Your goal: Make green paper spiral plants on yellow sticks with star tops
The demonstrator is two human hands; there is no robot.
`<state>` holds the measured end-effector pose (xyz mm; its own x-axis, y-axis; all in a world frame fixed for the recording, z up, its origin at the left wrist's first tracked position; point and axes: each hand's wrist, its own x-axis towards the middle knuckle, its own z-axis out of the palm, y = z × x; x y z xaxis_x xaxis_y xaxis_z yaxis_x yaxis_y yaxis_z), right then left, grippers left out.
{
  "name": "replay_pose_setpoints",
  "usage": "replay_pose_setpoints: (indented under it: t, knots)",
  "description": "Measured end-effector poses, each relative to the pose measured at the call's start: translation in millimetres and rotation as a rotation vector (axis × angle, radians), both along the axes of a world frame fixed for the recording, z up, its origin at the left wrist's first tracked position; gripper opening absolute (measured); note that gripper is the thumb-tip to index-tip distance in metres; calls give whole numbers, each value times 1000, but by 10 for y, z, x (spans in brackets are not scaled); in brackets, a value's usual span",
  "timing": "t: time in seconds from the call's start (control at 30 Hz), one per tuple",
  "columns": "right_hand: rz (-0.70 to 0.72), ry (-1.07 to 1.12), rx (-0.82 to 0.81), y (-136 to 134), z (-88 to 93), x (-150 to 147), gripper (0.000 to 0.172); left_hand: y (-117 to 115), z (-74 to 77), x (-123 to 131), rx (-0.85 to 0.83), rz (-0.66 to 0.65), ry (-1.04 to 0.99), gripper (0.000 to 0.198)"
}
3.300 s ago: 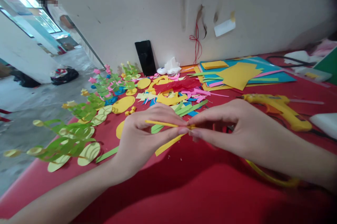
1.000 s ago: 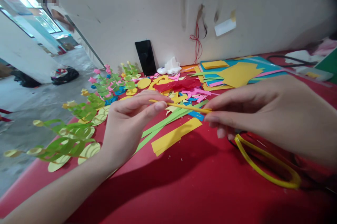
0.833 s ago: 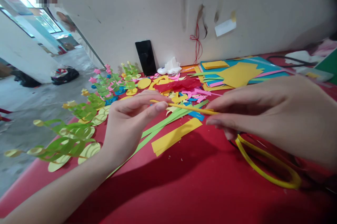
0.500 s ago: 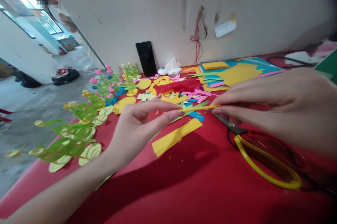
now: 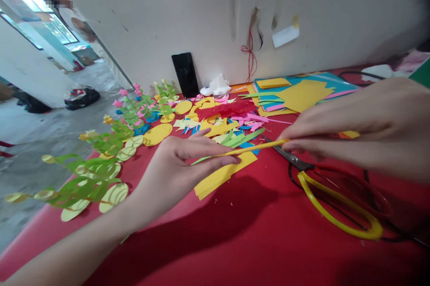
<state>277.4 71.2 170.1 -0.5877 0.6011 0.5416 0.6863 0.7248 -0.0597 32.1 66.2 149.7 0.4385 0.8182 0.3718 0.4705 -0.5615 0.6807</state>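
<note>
A thin yellow paper strip [image 5: 260, 146] stretches between my two hands above the red table [image 5: 208, 241]. My left hand [image 5: 188, 160] pinches its left end between thumb and fingers. At the other end, my right hand [image 5: 356, 124] is closed on the strip, and a small yellow-orange bit shows between its fingers. Scissors [image 5: 302, 167] with a yellow and red handle lie under my right hand, blades pointing up and left. Flat yellow paper strips [image 5: 225, 176] rest on the table just below my left fingertips.
Paper scraps [image 5: 218, 115] in several colours are heaped behind my hands. Curled paper plants [image 5: 97, 174] on round bases line the table's left side. A black phone [image 5: 186, 75] leans on the wall, and coloured paper sheets [image 5: 309, 93] lie at the back right.
The hands have moved slightly apart, so more of the yellow strip shows. My left fingers have dropped a little, and the strip now slopes down to the left more.
</note>
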Motion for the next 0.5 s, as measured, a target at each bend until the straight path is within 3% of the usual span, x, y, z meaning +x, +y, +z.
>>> replay_pose_setpoints:
  t: [0.17, 0.3, 0.5]
  knots:
    - [22, 52, -60, 3, -11, 1, 25, -12, -25, -7, 187, -62, -40, 12]
    - [-12, 102, -124, 14, -23, 38, 17, -10, -39, -2, 279, -37, -67, 8]
    - [-157, 120, -286, 49, -23, 81, 24, -15, -25, -11, 432, -23, -7, 10]
